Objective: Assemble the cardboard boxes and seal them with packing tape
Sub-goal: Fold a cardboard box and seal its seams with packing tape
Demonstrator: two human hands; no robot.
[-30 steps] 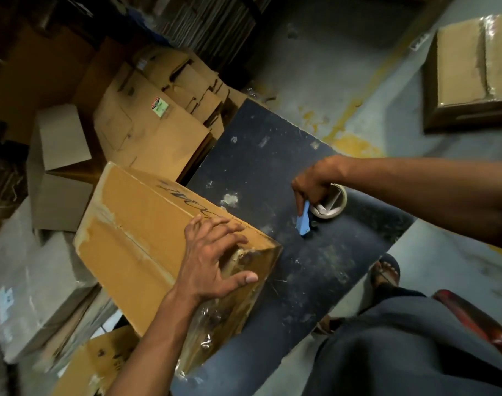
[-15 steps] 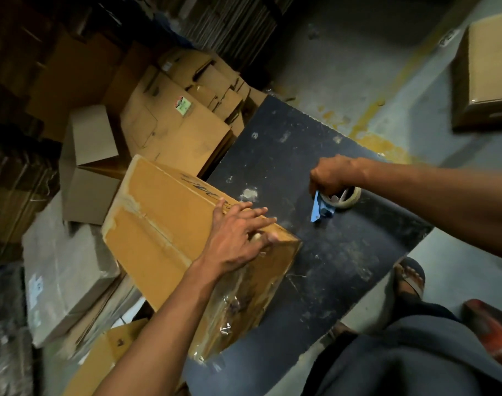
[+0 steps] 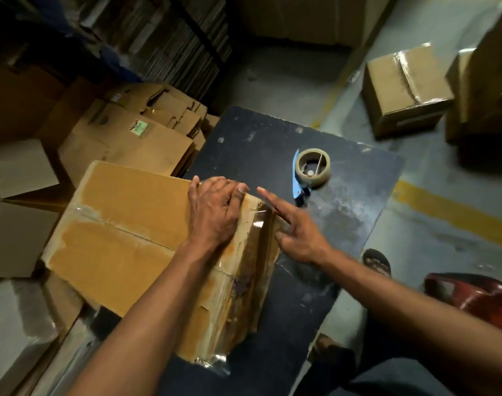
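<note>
A worn brown cardboard box [image 3: 124, 224] lies on the left part of a black table [image 3: 344, 224], with clear tape along its seam and right end. My left hand [image 3: 215, 212] presses flat on the box's top near its right corner. My right hand [image 3: 295, 232] has straight fingers laid against the taped right end of the box. A roll of tape in a blue dispenser [image 3: 311, 170] sits alone on the table, just beyond my right hand.
Flattened cardboard sheets [image 3: 130, 135] are piled left of the table. Sealed boxes [image 3: 404, 90] stand on the concrete floor at the upper right. A red stool [image 3: 478, 298] and my sandalled foot [image 3: 377, 261] are at the lower right.
My right hand let go of the tape dispenser and came back to the box's taped end. My left hand slid toward the box's right corner. The view shifted left.
</note>
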